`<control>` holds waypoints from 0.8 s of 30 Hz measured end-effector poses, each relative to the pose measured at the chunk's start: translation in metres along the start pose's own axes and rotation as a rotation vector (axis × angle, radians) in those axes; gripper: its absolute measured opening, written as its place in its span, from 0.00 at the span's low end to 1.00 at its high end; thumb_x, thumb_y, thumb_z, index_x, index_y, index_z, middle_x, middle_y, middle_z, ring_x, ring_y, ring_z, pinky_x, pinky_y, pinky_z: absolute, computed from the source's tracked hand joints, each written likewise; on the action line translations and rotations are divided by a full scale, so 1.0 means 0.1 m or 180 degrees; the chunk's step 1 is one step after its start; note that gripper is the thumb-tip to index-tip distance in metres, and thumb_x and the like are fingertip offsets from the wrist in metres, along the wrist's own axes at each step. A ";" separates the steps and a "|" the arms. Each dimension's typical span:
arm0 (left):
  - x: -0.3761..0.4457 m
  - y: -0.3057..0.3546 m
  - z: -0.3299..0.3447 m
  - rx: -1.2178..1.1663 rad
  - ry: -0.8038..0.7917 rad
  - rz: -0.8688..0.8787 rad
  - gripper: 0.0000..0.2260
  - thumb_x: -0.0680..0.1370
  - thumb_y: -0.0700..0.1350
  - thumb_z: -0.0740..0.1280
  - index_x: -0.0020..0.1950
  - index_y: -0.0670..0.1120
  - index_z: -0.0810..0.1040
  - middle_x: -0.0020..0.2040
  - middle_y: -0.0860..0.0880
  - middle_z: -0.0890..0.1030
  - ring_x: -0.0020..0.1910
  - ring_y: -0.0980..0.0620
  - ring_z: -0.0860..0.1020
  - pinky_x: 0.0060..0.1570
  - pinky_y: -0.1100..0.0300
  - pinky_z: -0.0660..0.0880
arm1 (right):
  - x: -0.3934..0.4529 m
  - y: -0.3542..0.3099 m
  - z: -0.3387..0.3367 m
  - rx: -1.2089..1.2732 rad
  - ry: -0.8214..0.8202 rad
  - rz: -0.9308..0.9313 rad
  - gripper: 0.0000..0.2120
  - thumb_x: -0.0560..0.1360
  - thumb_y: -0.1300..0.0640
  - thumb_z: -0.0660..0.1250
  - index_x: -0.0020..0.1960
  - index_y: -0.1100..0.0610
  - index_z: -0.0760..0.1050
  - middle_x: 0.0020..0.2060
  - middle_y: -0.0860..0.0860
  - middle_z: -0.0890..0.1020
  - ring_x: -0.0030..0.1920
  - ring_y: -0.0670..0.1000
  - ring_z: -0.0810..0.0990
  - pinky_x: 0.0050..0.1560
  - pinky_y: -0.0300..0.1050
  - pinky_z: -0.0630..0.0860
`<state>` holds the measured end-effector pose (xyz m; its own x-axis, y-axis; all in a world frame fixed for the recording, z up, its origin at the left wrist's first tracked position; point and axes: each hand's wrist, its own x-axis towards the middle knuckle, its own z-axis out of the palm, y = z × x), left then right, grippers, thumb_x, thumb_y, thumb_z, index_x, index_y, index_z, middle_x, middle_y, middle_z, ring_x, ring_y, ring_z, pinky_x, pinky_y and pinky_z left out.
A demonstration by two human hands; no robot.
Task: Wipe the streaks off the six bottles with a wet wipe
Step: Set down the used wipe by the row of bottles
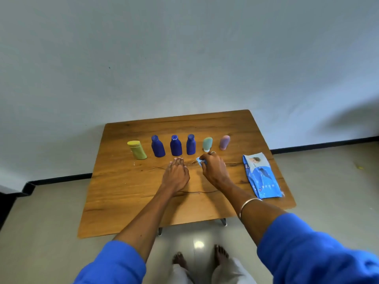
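Blue sleeves (320, 251) fill the bottom of my view, both forearms reaching out over the wooden worktop (131, 193), with bare feet (220, 253) on the pale floor (41, 232) below. On the worktop's right side lies a blue wet-wipe packet (262, 177), flat and well apart from the row of bottles.

I see six bottles standing in a line along the far half, left to right: a yellow-green bottle (137, 150), a first dark blue bottle (158, 146), a second dark blue bottle (176, 146), a third dark blue bottle (191, 144), a pale green bottle (207, 144) and a pink bottle (224, 142). I cannot make out any streaks on them from here.

My left hand (176, 175) rests palm down with its fingers straight and together, holding nothing, the fingertips just short of the second dark blue bottle. My right hand (214, 169) has its fingers curled round a small wad of pale blue wipe (199, 160) — pressed low against the worktop, just in front of the third dark blue and pale green bottles. A ring (212, 152) sits on one finger and a thin bangle (249, 203) on that wrist.
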<state>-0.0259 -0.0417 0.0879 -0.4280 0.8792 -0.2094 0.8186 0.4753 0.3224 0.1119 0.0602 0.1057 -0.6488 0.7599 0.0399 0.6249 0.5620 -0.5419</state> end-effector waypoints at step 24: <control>-0.13 -0.33 -0.30 -0.0140 0.0297 -0.0420 0.24 0.83 0.44 0.54 0.77 0.34 0.64 0.76 0.37 0.68 0.78 0.41 0.63 0.78 0.49 0.58 | 0.39 -0.45 0.04 -0.0148 -0.0247 -0.0372 0.10 0.78 0.61 0.68 0.58 0.58 0.81 0.54 0.59 0.80 0.51 0.60 0.81 0.50 0.56 0.80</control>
<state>-0.0588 -0.0680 0.1072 -0.5661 0.8074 -0.1666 0.7363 0.5860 0.3382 0.0568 0.0635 0.1281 -0.7488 0.6619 0.0346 0.5613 0.6611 -0.4979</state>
